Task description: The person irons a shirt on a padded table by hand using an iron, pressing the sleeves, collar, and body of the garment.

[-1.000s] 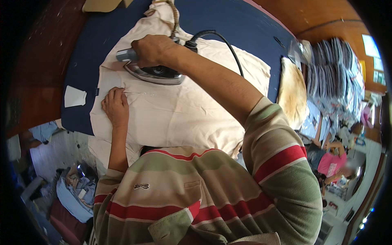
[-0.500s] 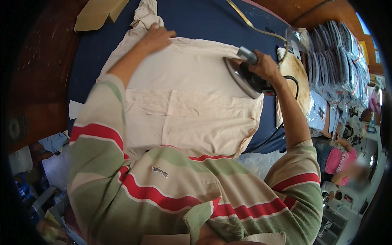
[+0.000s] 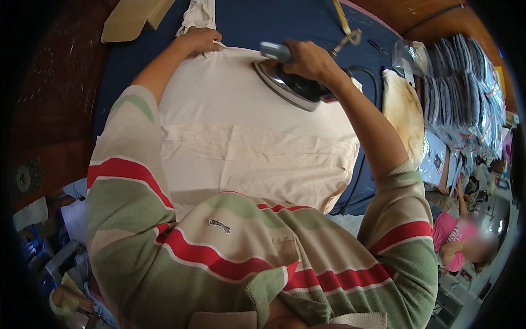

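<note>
A cream long-sleeved shirt [image 3: 219,104] lies spread over the dark blue cloth of the table, one sleeve reaching to the far edge. My left hand [image 3: 198,41] is closed on the shirt's fabric near the far left corner, at the base of that sleeve. My right hand [image 3: 309,60] grips the handle of an iron [image 3: 290,85], whose plate rests on the far right part of the shirt. Creases run across the nearer half of the garment, while the far half looks smoother. The underside of the iron is hidden.
A scorched, cream-coloured pad [image 3: 402,109] lies right of the shirt, beside the iron's black cord [image 3: 377,90]. Bagged folded garments [image 3: 460,82] are stacked at the far right. A cardboard piece [image 3: 131,22] sits far left. Another person [image 3: 452,233] is off to the right.
The iron has moved left and away from me across the shirt, in my right hand. My left hand has shifted slightly left and now pinches the fabric.
</note>
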`<action>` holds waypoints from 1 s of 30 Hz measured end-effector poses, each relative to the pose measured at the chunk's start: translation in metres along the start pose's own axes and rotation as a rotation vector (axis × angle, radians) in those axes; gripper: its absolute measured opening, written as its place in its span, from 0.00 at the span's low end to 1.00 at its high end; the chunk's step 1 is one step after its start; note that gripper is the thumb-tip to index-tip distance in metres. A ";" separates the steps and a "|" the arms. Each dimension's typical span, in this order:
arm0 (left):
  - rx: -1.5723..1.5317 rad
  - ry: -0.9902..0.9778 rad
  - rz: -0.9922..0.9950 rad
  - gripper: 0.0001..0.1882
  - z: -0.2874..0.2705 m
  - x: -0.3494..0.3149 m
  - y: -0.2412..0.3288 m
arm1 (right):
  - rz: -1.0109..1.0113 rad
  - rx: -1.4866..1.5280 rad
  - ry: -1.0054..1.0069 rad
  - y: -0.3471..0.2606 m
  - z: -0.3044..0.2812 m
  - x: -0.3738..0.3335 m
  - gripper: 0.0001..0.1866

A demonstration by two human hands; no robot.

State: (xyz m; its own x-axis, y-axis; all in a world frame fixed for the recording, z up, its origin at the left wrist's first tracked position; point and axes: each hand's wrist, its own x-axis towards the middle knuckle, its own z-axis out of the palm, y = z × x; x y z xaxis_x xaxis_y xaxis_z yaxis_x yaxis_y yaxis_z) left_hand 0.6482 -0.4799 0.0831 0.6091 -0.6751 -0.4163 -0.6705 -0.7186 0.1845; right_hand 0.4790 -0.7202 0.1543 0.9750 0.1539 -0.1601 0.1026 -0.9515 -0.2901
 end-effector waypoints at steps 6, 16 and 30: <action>-0.119 0.087 -0.034 0.14 -0.001 -0.009 -0.004 | 0.039 -0.029 -0.011 -0.042 -0.001 0.047 0.23; -0.090 0.231 0.018 0.12 0.012 -0.001 -0.020 | -0.055 -0.022 -0.042 -0.062 0.004 0.041 0.22; 0.075 0.469 -0.175 0.29 0.105 -0.036 0.069 | 0.389 0.036 0.141 0.082 0.002 -0.073 0.28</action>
State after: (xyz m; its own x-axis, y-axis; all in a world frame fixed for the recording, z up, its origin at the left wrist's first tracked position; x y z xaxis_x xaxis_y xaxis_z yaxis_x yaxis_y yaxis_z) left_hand 0.5350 -0.4876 0.0172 0.8283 -0.5602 0.0123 -0.5594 -0.8254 0.0758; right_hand 0.4159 -0.8091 0.1406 0.9574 -0.2557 -0.1342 -0.2834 -0.9211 -0.2671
